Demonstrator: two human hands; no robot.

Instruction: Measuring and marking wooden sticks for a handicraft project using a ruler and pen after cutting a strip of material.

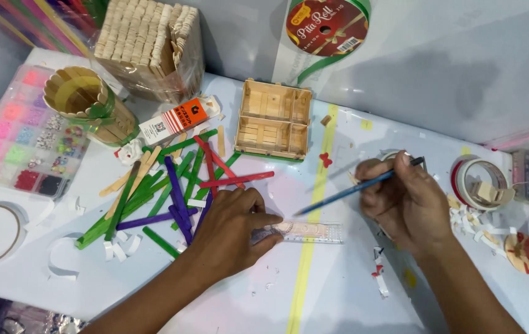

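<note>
White tabletop (351,291) fills the head view, crossed by a strip of yellow tape (309,247) that runs from the near edge toward the far wall.

Near the middle, the left hand (230,232) lies palm down, its fingers spread narrow and flat, pressing the left end of a clear plastic ruler (311,231) onto the table. The ruler lies across the yellow tape. To the right, the right hand (404,201) has its fingers curled around a blue pencil (351,190), whose tip points left and down, just above the ruler's far edge.

Left of the left hand lies a loose heap of coloured craft sticks (165,198), green, purple, red and plain wood. Beyond them, farther off, sits an open wooden box (274,119) built of sticks with compartments inside. Far left stands a round stick holder (88,102) beside a clear bead organiser (20,133). A tape roll (478,182) lies at the right, near the right hand, and a ribbon spool (326,25) leans against the far wall.
</note>
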